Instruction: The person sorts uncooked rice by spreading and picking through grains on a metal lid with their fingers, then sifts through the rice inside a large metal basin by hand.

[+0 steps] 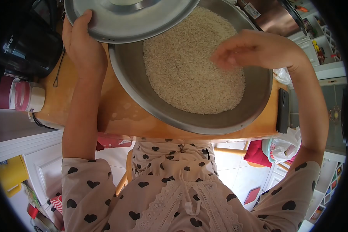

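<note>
A large metal basin (121,73) on the wooden table holds a broad heap of white rice (193,65). My left hand (83,42) grips the rim of a shallow round metal plate (123,27), thumb on its upper face. The plate is tilted over the basin's far left side, covering part of the rim and rice; its top runs out of view. Over the right part of the rice is my right hand (245,50), its fingers pointing left and smeared by motion. Whether they hold any grains or touch the heap, I cannot tell.
A black appliance (29,46) and a pink-and-white jar (29,96) stand on the left of the wooden table (135,121). A dark phone (283,110) lies at the right edge. Behind the basin sits a shiny brown container (274,17). Below right is a plastic bag (288,145).
</note>
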Motion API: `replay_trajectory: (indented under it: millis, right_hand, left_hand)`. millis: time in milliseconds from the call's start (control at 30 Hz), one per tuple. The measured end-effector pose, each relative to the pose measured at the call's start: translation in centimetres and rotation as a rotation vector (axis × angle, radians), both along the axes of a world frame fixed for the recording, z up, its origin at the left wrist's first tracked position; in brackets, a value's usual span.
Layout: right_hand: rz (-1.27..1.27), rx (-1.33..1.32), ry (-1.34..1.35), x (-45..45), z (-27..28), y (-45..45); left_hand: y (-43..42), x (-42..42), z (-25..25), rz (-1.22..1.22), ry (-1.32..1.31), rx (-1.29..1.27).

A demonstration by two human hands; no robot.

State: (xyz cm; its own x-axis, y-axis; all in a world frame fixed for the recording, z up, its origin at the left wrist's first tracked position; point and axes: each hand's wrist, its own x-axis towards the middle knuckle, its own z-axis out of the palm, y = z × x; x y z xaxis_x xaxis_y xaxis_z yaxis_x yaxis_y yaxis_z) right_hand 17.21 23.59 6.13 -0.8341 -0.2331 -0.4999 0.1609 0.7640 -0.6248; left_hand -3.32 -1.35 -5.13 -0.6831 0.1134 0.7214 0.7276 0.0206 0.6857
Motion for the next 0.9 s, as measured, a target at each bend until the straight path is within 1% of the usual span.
replay_trajectory:
  millis: [100,167,267,300,367,433,467,533,567,600,667,767,867,900]
  right_hand:
    - [-0.081,0.085,0.128,-0.8,-0.8,-0.7]
    - [-0.1,0.152,0.193,-2.1,-1.4,-1.2]
    - [-0.262,0.147,0.205,-3.1,-3.6,-2.0]
    - [-0.204,0.175,0.166,-3.3,-3.7,-2.9]
    - [-0.088,0.231,0.087,-3.1,-3.9,-4.7]
    - [0.099,0.108,0.092,-2.2,-4.3,-5.0]
    - [0.194,0.046,0.094,-1.9,-4.5,-4.9]
    - [0.307,-0.103,0.026,-1.6,-4.2,-3.8]
    - [0.363,-0.177,-0.007,-1.4,-3.9,-3.4]
    - [0.316,-0.156,-0.069,-1.4,-2.8,-3.2]
    - [0.22,-0.114,-0.191,-1.4,-0.2,-3.1]
    - [0.031,-0.095,-0.112,-2.5,-0.3,-1.7]
    - [-0.088,0.043,0.187,-3.8,-1.6,-1.9]
    - [-0.083,0.077,0.251,-4.4,-2.0,-1.9]
  left_hand:
    - [1.1,2.4,1.9,-0.267,-0.344,0.337]
    - [1.0,2.4,1.6,-0.115,-0.19,0.197]
    - [0.3,1.4,0.4,0.15,0.153,-0.134]
    - [-0.1,0.8,0.0,0.245,0.287,-0.265]
    - [-0.2,0.0,-0.2,0.033,0.017,-0.06]
    - [-0.4,-1.0,-0.4,-0.097,-0.118,0.06]
    - [-0.5,-1.4,-0.6,-0.121,-0.118,0.079]
    - [-0.4,-1.0,0.2,-0.21,-0.275,0.286]
    - [0.0,-0.5,0.8,-0.275,-0.429,0.476]
    - [0.3,0.0,1.5,-0.34,-0.582,0.668]
    - [0.5,0.6,2.2,-0.333,-0.599,0.69]
    - [0.5,0.1,2.0,-0.337,-0.612,0.705]
    - [0.6,0.0,1.7,-0.328,-0.625,0.712]
    - [0.6,0.0,1.8,-0.322,-0.629,0.713]
